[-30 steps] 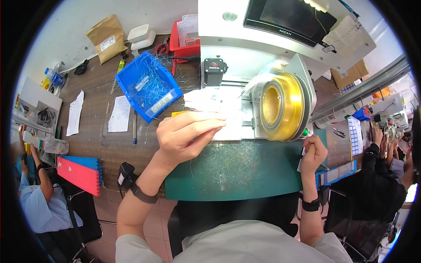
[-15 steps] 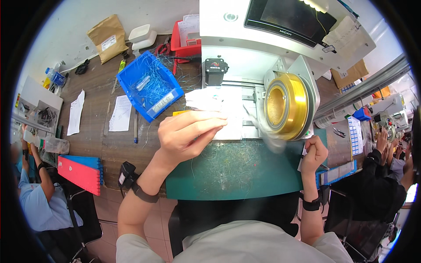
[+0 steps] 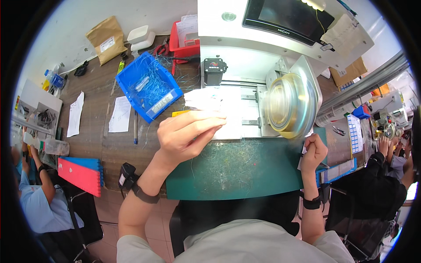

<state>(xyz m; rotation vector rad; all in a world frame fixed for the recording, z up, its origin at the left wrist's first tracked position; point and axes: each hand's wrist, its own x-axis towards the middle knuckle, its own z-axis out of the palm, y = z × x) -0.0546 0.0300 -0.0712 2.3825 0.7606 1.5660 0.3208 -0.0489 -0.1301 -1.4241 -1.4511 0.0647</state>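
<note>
My left hand (image 3: 184, 136) lies at the front of a white machine (image 3: 245, 48), fingers stretched right and pinched together at the edge of its bright white bed (image 3: 219, 107); what they pinch is too small to tell. A gold spool (image 3: 285, 103) sits blurred on the machine's right side. My right hand (image 3: 312, 153) is closed in a fist at the right end of the green mat (image 3: 237, 173), gripping something small and pale that I cannot make out. Thin blue threads litter the mat.
A blue bin (image 3: 148, 90) of blue threads sits left of the machine, with paper slips (image 3: 119, 115) and a pen beside it. Red and blue trays (image 3: 81, 173) lie at the lower left. Other people sit at the far left (image 3: 35, 206) and far right (image 3: 390, 149).
The gold spool now looks blurred, as if spinning. Both hands have stayed in place.
</note>
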